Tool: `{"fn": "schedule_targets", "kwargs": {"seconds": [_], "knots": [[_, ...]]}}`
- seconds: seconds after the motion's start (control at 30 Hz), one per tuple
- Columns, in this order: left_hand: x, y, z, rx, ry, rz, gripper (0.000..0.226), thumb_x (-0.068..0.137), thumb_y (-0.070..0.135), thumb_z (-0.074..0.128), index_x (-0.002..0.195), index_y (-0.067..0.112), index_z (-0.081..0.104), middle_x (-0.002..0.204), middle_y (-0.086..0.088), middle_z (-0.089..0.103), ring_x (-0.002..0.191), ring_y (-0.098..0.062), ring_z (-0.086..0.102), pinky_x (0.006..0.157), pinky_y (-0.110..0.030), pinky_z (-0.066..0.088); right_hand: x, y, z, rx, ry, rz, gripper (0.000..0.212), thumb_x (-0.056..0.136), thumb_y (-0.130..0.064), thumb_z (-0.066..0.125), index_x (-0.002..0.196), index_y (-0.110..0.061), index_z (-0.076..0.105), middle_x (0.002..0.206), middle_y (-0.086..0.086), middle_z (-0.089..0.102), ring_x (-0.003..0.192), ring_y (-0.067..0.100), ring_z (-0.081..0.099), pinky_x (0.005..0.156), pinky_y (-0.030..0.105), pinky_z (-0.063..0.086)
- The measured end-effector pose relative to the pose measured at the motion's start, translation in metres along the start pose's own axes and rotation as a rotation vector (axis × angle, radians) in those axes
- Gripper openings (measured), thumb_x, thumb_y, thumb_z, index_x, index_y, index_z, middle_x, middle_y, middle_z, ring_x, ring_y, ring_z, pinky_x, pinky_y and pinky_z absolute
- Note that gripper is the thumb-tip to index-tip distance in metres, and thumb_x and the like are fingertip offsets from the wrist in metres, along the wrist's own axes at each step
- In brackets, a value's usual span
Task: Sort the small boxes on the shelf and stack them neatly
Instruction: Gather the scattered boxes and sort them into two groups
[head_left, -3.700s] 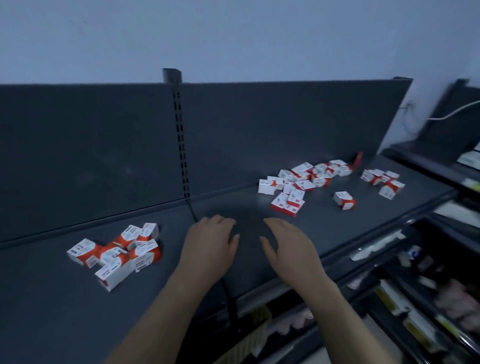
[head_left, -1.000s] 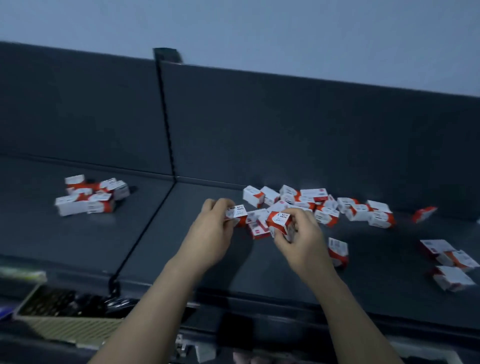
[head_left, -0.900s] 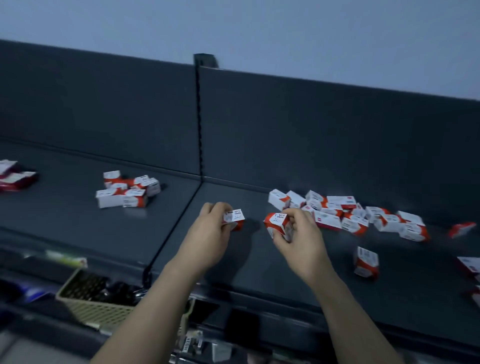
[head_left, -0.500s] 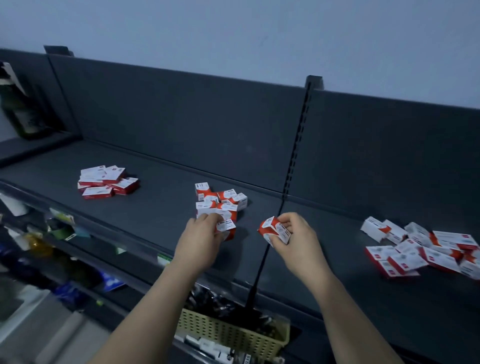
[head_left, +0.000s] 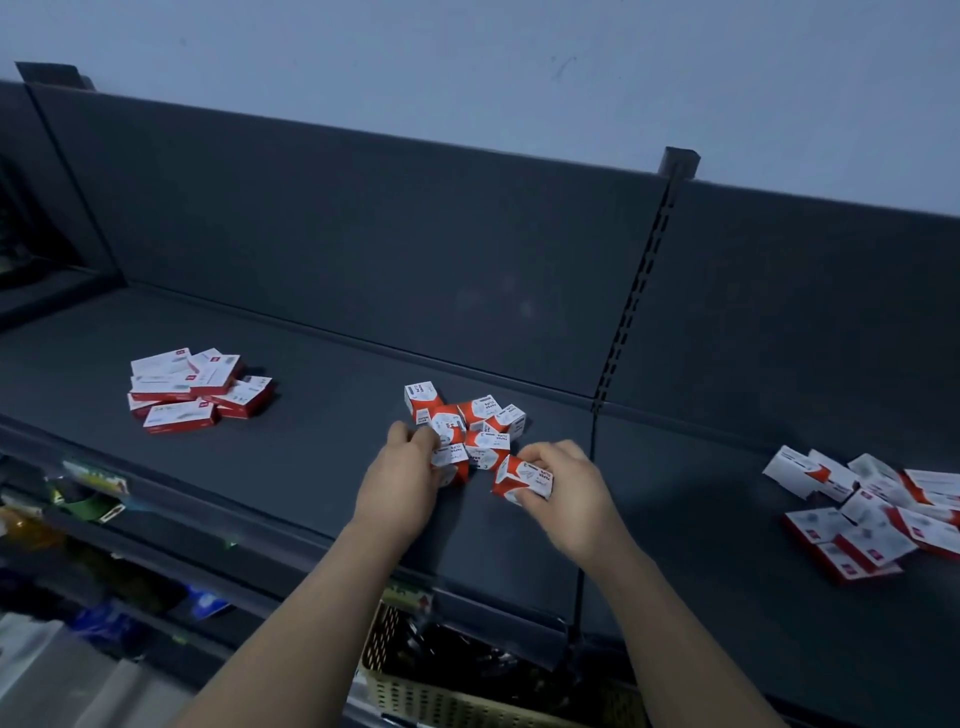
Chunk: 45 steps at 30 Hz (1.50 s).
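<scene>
Both hands were down at the middle cluster of small boxes (head_left: 467, 423) on the dark shelf (head_left: 311, 467). The left hand (head_left: 402, 480) pinched one box (head_left: 451, 460) at the cluster's edge; the right hand (head_left: 563, 493) had its fingers (head_left: 535, 457) clamped on another box (head_left: 522, 479) just beside it.

"PAPER CLIPS" on box (head_left: 522, 477) in right hand (head_left: 563, 493).

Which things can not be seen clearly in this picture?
- Right pile of boxes, head view: cut off by the right edge.
- Box in left hand: mostly hidden by fingers.
- Print on left pile: too small, blurred.
- Basket contents: too dark.
</scene>
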<state>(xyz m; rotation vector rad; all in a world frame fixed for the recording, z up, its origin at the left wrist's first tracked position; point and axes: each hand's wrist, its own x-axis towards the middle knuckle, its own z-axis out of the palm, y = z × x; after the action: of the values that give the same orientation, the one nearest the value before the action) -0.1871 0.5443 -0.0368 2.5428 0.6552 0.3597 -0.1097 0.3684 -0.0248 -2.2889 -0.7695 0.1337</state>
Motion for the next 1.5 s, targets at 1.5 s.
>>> {"fn": "schedule_targets", "kwargs": {"seconds": [1.5], "knots": [[-0.01,0.161,0.053,-0.006,-0.071,0.824,0.035,0.097,0.036,0.04,0.127,0.025,0.055,0.122,0.005,0.057,0.107,-0.018,0.05,0.088,-0.028,0.037,-0.108,0.062,-0.092,-0.467,0.518,0.303,0.03,0.081,-0.014,0.069,0.11,-0.006,0.067,0.106,0.007,0.069,0.096,0.024,0.065,0.084,0.03,0.05]]}}
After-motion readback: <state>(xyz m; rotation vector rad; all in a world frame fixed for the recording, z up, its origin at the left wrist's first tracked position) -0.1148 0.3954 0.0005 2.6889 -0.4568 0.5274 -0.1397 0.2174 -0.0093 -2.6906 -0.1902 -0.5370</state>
